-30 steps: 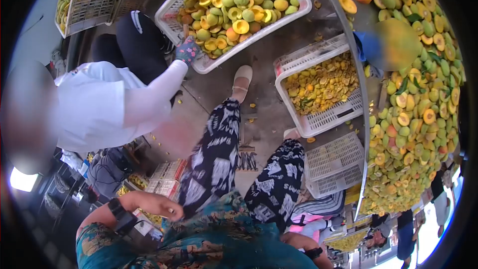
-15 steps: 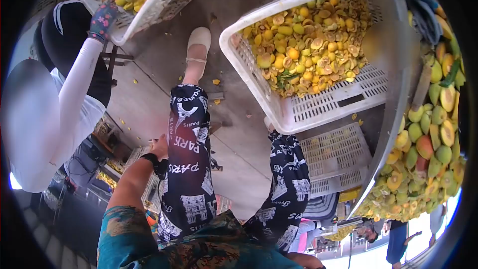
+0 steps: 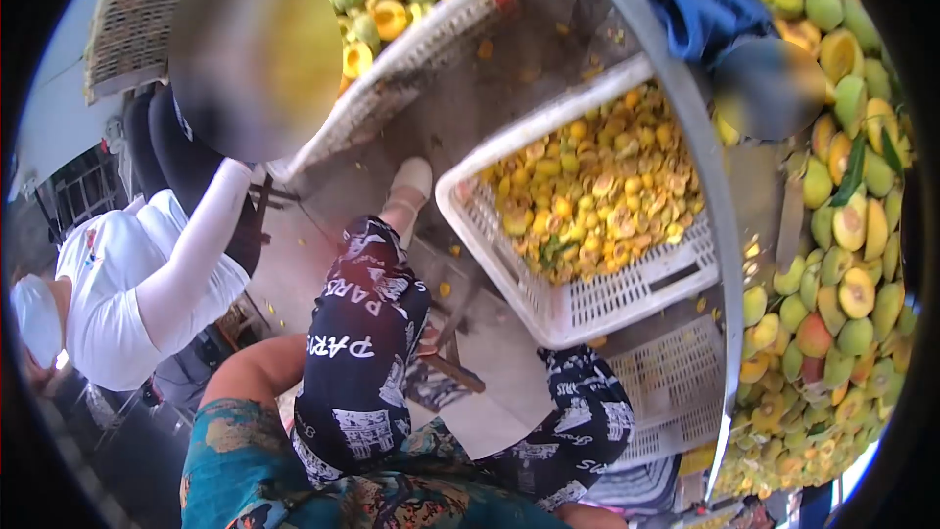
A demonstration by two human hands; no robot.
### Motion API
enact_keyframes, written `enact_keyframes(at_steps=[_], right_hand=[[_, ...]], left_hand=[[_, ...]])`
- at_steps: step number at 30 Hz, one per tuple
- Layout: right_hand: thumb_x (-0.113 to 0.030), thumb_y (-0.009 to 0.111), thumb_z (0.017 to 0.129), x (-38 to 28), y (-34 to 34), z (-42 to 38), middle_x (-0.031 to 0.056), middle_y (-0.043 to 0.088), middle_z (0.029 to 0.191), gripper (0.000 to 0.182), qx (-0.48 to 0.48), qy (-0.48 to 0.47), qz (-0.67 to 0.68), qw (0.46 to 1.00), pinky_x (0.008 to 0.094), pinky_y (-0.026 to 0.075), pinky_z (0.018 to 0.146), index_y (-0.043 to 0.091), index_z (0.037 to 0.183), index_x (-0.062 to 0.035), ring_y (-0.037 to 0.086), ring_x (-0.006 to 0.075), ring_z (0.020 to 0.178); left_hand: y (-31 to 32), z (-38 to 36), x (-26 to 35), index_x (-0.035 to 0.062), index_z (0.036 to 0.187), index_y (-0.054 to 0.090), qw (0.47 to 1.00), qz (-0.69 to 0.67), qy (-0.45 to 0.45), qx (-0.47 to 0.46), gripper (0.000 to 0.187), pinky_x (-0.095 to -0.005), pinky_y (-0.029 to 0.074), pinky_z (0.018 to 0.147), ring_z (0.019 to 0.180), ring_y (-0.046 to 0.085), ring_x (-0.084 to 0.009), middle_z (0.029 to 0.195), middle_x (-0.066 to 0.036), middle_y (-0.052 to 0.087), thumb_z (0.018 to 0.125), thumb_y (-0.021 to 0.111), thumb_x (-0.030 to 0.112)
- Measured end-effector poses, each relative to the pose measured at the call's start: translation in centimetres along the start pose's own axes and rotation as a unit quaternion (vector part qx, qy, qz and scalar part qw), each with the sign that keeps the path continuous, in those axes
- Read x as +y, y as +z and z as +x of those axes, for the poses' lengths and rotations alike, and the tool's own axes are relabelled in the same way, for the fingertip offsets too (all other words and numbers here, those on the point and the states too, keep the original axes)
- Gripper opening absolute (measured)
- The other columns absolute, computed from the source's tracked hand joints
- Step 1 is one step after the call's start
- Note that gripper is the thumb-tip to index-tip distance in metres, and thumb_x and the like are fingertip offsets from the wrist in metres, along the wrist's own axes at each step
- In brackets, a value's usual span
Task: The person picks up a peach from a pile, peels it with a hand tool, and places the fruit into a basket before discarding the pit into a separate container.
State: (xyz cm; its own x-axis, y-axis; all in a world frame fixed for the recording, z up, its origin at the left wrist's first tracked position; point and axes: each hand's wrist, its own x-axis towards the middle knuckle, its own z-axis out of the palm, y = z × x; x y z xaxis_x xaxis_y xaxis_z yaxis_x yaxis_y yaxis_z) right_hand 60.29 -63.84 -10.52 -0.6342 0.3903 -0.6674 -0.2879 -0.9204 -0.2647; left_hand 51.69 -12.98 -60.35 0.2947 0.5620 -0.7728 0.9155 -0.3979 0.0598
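My left forearm (image 3: 257,372) passes behind my left leg in patterned trousers (image 3: 362,333). Beyond the knee a small part of my left hand (image 3: 428,341) shows, its fingers closed round a piece of a small wooden stool (image 3: 455,370) between my legs. The rest of that hand is hidden by the leg. Only a bit of my right arm (image 3: 592,516) appears at the bottom edge; my right hand is out of view.
A white crate (image 3: 548,318) holds yellow fruit pieces ahead. Another crate (image 3: 392,83) of halved fruit stands upper left, beside a person in white (image 3: 127,274). A metal-edged table (image 3: 727,333) heaped with green fruit (image 3: 852,333) is at right. Empty crates (image 3: 676,382) lie below.
The view has shifted, and both crates of fruit sit lower and nearer. My left hand has gone from beside my left leg to behind it, and the wooden stool now shows between my legs.
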Motion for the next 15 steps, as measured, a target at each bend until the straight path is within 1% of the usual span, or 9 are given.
enact_keyframes(at_steps=[2,4,5,7,9,10,12,13,15], right_hand=[[-0.025,0.061,0.082,-0.5,-1.3,1.8,0.0127,0.068,0.084,0.026,0.034,-0.004,-0.027,0.999,0.0318,0.049,0.073,0.069,0.097,-0.0060,0.063,0.0233,0.079],[-0.025,0.061,0.082,-1.4,-3.3,4.8,0.0127,0.068,0.084,0.027,0.085,-0.011,-0.059,0.995,0.0318,0.049,0.073,0.069,0.098,-0.0059,0.063,0.0233,0.080],[-0.025,0.061,0.082,-2.1,-4.7,6.7,0.0126,0.068,0.085,0.027,0.114,-0.022,-0.080,0.990,0.0317,0.049,0.073,0.069,0.098,-0.0058,0.063,0.0233,0.080],[-0.025,0.061,0.082,-4.1,-7.4,11.4,0.0126,0.068,0.085,0.027,0.185,-0.053,-0.127,0.973,0.0316,0.049,0.074,0.069,0.099,-0.0057,0.063,0.0232,0.080],[-0.025,0.061,0.083,-7.5,-10.1,17.1,0.0126,0.068,0.086,0.027,0.254,-0.100,-0.168,0.947,0.0316,0.049,0.074,0.069,0.100,-0.0056,0.063,0.0232,0.081],[-0.025,0.061,0.083,-9.5,-11.1,19.9,0.0126,0.068,0.086,0.028,0.283,-0.127,-0.185,0.932,0.0315,0.049,0.074,0.069,0.100,-0.0056,0.063,0.0232,0.081],[-0.025,0.061,0.083,-13.1,-12.4,25.2,0.0125,0.068,0.087,0.028,0.329,-0.174,-0.219,0.902,0.0314,0.049,0.075,0.069,0.101,-0.0055,0.064,0.0231,0.082],[-0.025,0.061,0.083,-14.4,-12.0,27.0,0.0125,0.068,0.087,0.028,0.349,-0.195,-0.229,0.888,0.0314,0.049,0.075,0.069,0.101,-0.0054,0.064,0.0231,0.082],[-0.025,0.061,0.083,-15.1,-11.5,28.4,0.0125,0.068,0.087,0.028,0.369,-0.228,-0.250,0.866,0.0313,0.049,0.075,0.068,0.102,-0.0053,0.064,0.0231,0.082]], left_hand=[[-4.3,-3.9,4.0,-0.0003,0.099,0.070,0.999,0.007,-0.041,-0.028,0.035,-0.0406,0.050,0.084,0.103,0.064,-0.0312,0.109,-0.020,0.066,0.081,0.065,0.030],[-10.7,-12.1,-3.1,0.0041,0.108,0.064,0.977,0.050,0.203,-0.045,0.032,-0.0428,0.046,0.090,0.106,0.060,-0.0325,0.116,-0.017,0.061,0.084,0.061,0.025],[-14.4,-18.1,-8.8,0.0063,0.112,0.062,0.921,0.108,0.372,-0.045,0.031,-0.0439,0.044,0.092,0.107,0.058,-0.0332,0.120,-0.016,0.059,0.086,0.058,0.022],[-19.5,-26.1,-14.3,0.0107,0.121,0.056,0.849,0.164,0.501,0.003,0.033,-0.0461,0.041,0.098,0.110,0.053,-0.0345,0.127,-0.013,0.054,0.089,0.054,0.017],[-22.0,-27.9,-15.4,0.0030,0.112,0.061,0.947,-0.029,0.320,-0.003,0.028,-0.0414,0.041,0.100,0.118,0.051,-0.0335,0.129,-0.017,0.054,0.092,0.056,0.022],[-22.1,-28.1,-15.9,0.0017,0.109,0.063,0.950,-0.103,0.282,0.084,0.030,-0.0395,0.042,0.099,0.116,0.053,-0.0324,0.124,-0.017,0.057,0.094,0.056,0.027],[-22.8,-27.5,-16.6,0.0025,0.118,0.060,0.926,-0.285,0.220,0.110,0.036,-0.0359,0.042,0.098,0.113,0.055,-0.0227,0.121,-0.011,0.059,0.099,0.049,0.031],[-22.5,-27.7,-16.2,0.0049,0.124,0.057,0.867,-0.458,0.191,0.044,0.039,-0.0330,0.042,0.098,0.112,0.053,-0.0162,0.121,-0.007,0.058,0.100,0.046,0.034],[-20.5,-30.3,-13.5,0.0055,0.133,0.050,0.839,-0.478,0.257,0.043,0.044,-0.0304,0.039,0.099,0.116,0.049,-0.0144,0.127,-0.005,0.053,0.101,0.045,0.035]])
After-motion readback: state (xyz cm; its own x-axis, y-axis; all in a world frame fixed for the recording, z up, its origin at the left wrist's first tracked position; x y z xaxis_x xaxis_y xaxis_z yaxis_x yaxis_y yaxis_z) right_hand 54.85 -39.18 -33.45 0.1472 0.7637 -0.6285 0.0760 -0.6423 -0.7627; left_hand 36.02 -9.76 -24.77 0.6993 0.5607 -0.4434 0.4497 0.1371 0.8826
